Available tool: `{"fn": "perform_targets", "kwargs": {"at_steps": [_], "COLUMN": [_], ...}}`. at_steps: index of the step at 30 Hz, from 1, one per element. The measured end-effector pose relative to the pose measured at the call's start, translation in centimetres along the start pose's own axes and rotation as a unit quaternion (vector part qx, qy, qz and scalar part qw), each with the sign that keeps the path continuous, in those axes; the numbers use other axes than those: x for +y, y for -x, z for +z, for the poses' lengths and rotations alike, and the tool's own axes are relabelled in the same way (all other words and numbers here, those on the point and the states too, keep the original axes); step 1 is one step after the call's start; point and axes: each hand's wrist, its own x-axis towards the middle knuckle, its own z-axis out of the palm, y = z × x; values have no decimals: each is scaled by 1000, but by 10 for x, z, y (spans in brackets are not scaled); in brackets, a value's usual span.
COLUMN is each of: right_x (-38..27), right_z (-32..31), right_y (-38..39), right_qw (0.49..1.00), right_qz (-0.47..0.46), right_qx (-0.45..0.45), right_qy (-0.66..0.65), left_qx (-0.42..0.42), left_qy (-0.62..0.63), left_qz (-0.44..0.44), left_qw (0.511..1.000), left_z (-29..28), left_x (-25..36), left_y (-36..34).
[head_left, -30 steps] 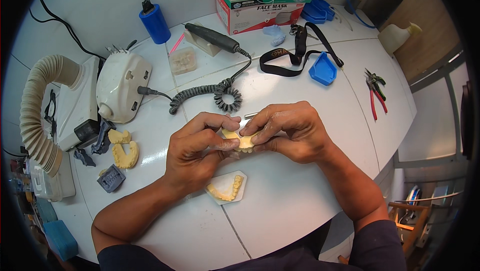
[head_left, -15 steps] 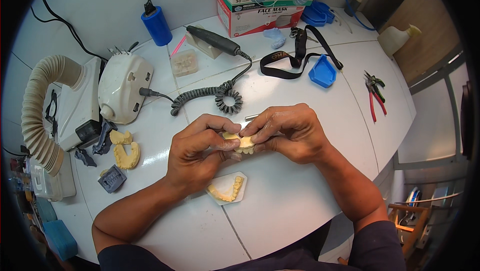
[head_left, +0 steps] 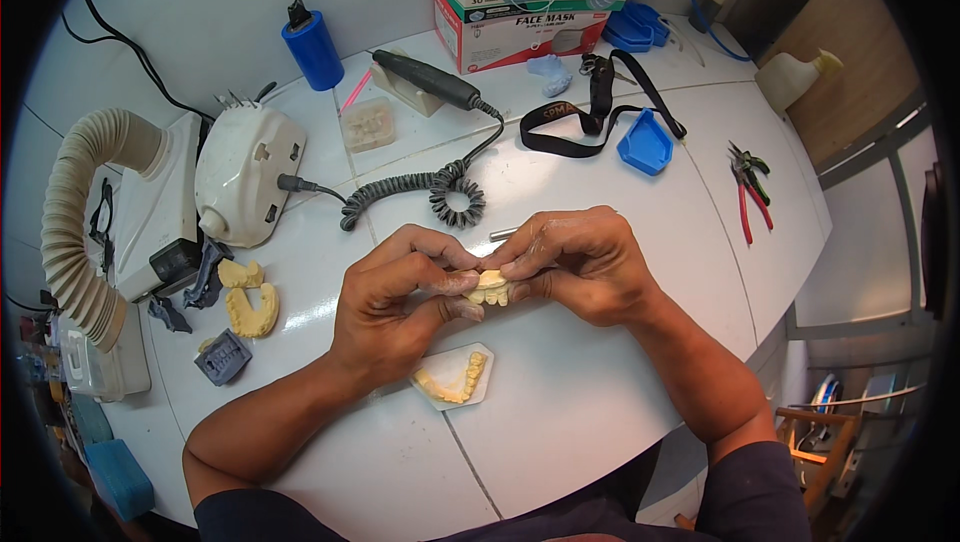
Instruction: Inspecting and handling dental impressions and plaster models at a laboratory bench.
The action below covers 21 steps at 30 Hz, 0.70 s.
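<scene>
Between my two hands, above the middle of the white tiled table, is a small cream-yellow dental model (head_left: 490, 287) with a row of teeth along its lower edge. My left hand (head_left: 405, 287) pinches it from the left with thumb and fingers. From the other side my right hand (head_left: 575, 262) grips it the same way, fingers on top and thumb beneath. White dust coats the fingers. Just below my hands lies another dental model (head_left: 455, 378), a yellow tooth arch on a whitish base. A thin metal rod (head_left: 503, 234) shows partly behind my right hand.
At left are yellow plaster casts (head_left: 252, 310), a grey impression block (head_left: 223, 358), a white control unit (head_left: 250, 172) and a ribbed hose (head_left: 75, 212). Beyond my hands lie a handpiece (head_left: 425, 80) with coiled cord, a black strap (head_left: 565, 132), a blue tray (head_left: 645, 144) and red-handled pliers (head_left: 750, 192).
The held dental model has tilted so its teeth show more fully. My left fingers have shifted slightly on it; the things on the table have stayed in place.
</scene>
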Motion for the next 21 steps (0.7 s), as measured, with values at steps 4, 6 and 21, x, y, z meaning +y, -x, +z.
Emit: {"fn": "perform_targets", "kwargs": {"at_steps": [4,6,21], "right_x": [-1,1,1], "right_z": [2,2,2], "right_y": [-1,-1,0], "right_qw": [1000,1000,997], "right_qz": [4,7,64], "right_qx": [5,6,6], "right_qy": [-21,-25,-35], "left_qx": [1,2,-5], "left_qy": [4,3,19], "left_qz": [-9,-9,-28], "left_qw": [1000,1000,999], "left_z": [-1,-2,-3], "left_x": [-1,-2,-2], "left_y": [0,1,-1]}}
